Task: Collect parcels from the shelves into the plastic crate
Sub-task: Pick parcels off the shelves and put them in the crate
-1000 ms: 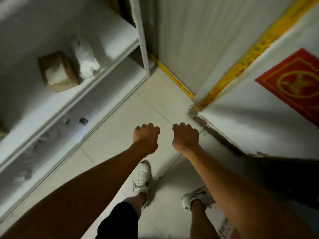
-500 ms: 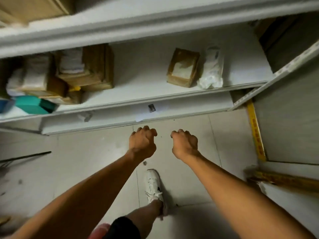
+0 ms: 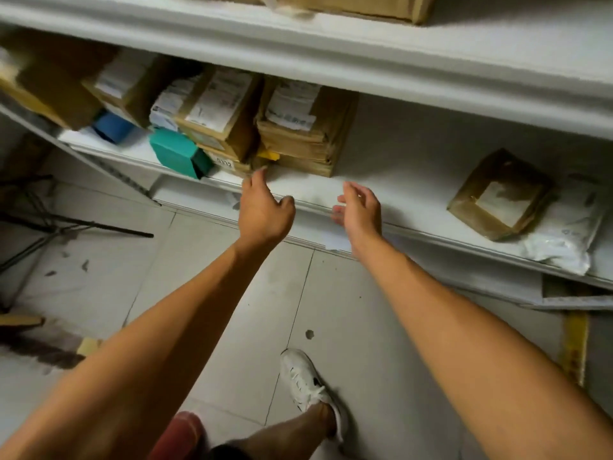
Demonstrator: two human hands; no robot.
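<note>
A white shelf (image 3: 391,167) holds several parcels. A stack of brown cardboard parcels (image 3: 302,134) with white labels sits left of centre, beside a teal box (image 3: 177,152) and a blue box (image 3: 112,127). Further right lie a brown padded parcel (image 3: 502,194) and a white plastic mailer (image 3: 564,234). My left hand (image 3: 263,207) reaches over the shelf edge, fingers spread, just below the brown stack and not touching it. My right hand (image 3: 360,210) hovers open at the shelf edge, empty. The plastic crate is not in view.
An upper shelf (image 3: 331,44) overhangs the parcels and carries a cardboard box (image 3: 365,6). Dark metal rods (image 3: 83,227) lie on the tiled floor at the left. My white shoe (image 3: 308,383) stands on the floor below. A red object (image 3: 182,433) shows at the bottom edge.
The view swung left along the shelf and closer. Both hands, held as fists before, have opened and reached forward to the shelf edge near the brown stack.
</note>
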